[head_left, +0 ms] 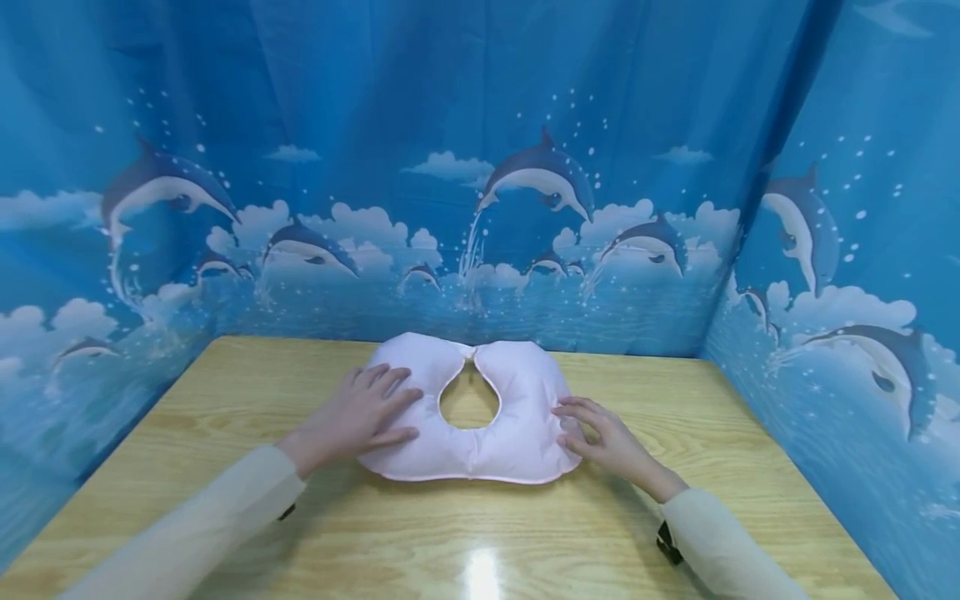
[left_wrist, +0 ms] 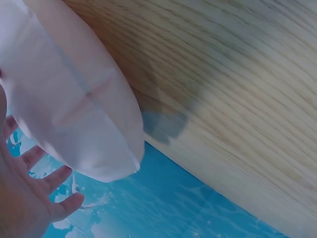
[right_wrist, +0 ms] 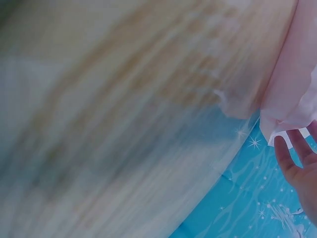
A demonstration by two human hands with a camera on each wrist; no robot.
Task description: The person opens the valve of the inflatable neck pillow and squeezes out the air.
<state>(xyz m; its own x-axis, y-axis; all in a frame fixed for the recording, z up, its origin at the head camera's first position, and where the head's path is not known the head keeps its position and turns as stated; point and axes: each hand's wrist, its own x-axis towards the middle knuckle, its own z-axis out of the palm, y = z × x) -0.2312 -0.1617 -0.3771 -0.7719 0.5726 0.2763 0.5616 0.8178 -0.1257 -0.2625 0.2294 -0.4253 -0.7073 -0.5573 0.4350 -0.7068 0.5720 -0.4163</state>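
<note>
A puffed-up pale pink U-shaped neck pillow lies on the wooden table, its two ends meeting at the far side around a central hole. On its left lobe rests my left hand, fingers spread and fairly straight. My right hand touches the right edge with loosely bent fingers. In the left wrist view the pillow's seamed side bulges beside the spread left fingers. The right wrist view has the pillow's edge close to the right fingertips, partly cut off by the frame.
The wood-grain table reaches back to a blue dolphin-print curtain, which also hangs along the left and right sides. A bright light reflection shows near the table's front. Small dark items sit at the sleeve cuffs.
</note>
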